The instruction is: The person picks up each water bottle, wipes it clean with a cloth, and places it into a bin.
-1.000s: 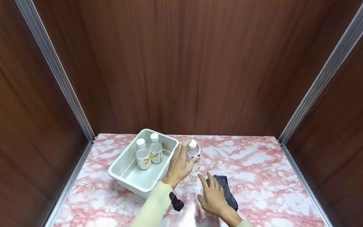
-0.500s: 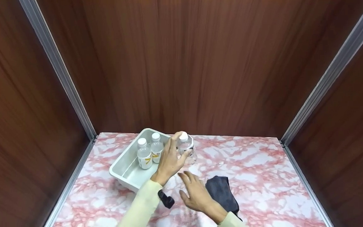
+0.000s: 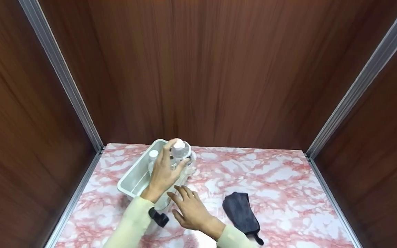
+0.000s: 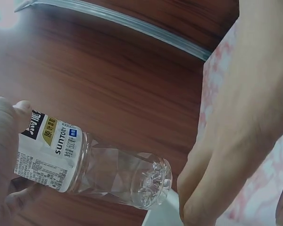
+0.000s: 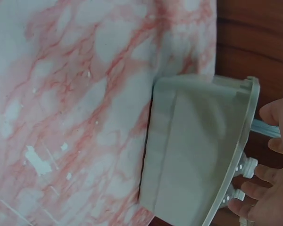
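My left hand (image 3: 164,174) grips a clear plastic bottle (image 4: 61,150) with a white cap and a printed label. In the head view this bottle is held up over the right rim of a pale grey bin (image 3: 126,187), and its clear base shows in the left wrist view. Inside the bin, a similar bottle (image 3: 153,155) stands partly behind my left hand; the right wrist view shows two bottle tops (image 5: 247,167) past the rim. My right hand (image 3: 195,210), fingers extended, hovers beside the bin's near right side and holds nothing.
A folded dark grey cloth item (image 3: 241,212) with a small strap lies right of my right hand on the red-and-white marbled tabletop (image 3: 281,193). Brown wood-grain panels (image 3: 202,86) with metal corner rails (image 3: 71,82) enclose the back and sides.
The bottle in my left hand has risen from the table and moved left to above the bin. My right hand has moved left, away from the dark cloth item.
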Available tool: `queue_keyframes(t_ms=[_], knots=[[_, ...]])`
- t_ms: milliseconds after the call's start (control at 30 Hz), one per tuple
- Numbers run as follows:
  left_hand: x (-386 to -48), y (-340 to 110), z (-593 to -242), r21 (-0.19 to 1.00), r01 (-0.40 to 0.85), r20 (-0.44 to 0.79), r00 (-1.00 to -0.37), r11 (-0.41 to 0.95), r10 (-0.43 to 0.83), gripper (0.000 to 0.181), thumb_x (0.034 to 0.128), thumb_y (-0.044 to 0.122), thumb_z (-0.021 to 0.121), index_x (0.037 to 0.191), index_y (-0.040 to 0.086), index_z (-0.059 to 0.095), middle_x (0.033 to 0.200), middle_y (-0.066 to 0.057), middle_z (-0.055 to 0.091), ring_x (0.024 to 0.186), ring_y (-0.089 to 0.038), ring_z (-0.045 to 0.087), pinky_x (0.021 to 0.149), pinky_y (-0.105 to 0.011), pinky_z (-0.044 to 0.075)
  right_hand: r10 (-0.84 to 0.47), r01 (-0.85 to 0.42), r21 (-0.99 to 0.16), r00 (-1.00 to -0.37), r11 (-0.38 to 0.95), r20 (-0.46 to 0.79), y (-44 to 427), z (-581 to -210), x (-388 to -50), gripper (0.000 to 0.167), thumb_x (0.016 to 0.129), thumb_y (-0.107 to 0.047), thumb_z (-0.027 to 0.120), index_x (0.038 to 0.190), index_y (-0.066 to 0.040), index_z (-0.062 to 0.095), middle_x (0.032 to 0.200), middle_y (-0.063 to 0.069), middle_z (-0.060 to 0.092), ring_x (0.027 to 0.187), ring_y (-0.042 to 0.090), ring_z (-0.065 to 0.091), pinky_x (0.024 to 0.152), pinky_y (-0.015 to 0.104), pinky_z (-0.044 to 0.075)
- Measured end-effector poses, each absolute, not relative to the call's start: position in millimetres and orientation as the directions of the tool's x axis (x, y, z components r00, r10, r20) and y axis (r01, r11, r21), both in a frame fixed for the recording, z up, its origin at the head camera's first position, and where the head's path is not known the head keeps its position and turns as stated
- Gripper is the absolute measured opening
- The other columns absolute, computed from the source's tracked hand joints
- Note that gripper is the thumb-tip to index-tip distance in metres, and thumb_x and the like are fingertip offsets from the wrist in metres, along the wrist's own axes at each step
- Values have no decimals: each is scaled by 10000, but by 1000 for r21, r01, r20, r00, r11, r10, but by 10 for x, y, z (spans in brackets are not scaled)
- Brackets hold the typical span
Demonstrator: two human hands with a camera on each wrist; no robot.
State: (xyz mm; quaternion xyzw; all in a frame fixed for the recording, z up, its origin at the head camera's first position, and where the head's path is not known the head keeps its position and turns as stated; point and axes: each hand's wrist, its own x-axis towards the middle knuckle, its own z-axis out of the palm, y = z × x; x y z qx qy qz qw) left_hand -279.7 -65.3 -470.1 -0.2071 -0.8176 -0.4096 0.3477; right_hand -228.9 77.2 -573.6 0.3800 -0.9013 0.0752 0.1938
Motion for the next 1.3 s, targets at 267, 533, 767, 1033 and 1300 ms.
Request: queue_keyframes(t_ms=[267, 533, 767, 1033, 1300], knots=[[-2744, -961, -4751, 454, 639, 779, -623, 621, 71, 699, 859, 249, 813, 1436, 129, 437, 1269, -129, 617, 1000, -244, 660, 774, -368, 590, -714, -729, 130, -591, 672, 376, 607, -5795, -2336, 563, 920, -412, 650, 1445, -289, 488, 1499, 113, 496, 1376, 283, 510, 991, 453, 508], [-2691, -1181, -4880, 450, 595, 776, -630, 666, 39, 712, 831, 222, 835, 1425, 105, 460, 1302, -148, 616, 1015, -247, 665, 763, -391, 595, -746, -756, 107, -596, 646, 297, 504, -5916, -2343, 565, 928, -385, 650, 1461, -376, 464, 1563, 113, 435, 1421, 296, 491, 1017, 482, 523], [-2677, -1285, -4918, 452, 572, 764, -645, 684, 34, 719, 826, 192, 837, 1424, 86, 452, 1312, -172, 607, 1060, -296, 646, 808, -403, 558, -747, -741, 131, -626, 659, 224, 485, -5988, -2354, 586, 949, -404, 623, 1491, -425, 400, 1591, 94, 398, 1478, 301, 429, 1046, 485, 513], [-2695, -1343, -4999, 439, 563, 765, -643, 700, 37, 699, 822, 179, 834, 1411, 95, 468, 1316, -176, 609, 1105, -296, 634, 871, -431, 524, -744, -691, 276, -634, 668, 211, 533, -6039, -2375, 713, 925, -517, 620, 1540, -530, 259, 1606, 35, 405, 1513, 343, 359, 1092, 502, 483], [-2688, -1383, -5061, 449, 540, 746, -665, 711, 34, 679, 835, 186, 825, 1413, 113, 477, 1323, -168, 611, 1175, -326, 629, 949, -487, 516, -715, -676, 243, -683, 696, 149, 533, -6038, -2383, 771, 910, -662, 563, 1541, -611, 122, 1652, 15, 337, 1545, 400, 272, 1137, 587, 410]])
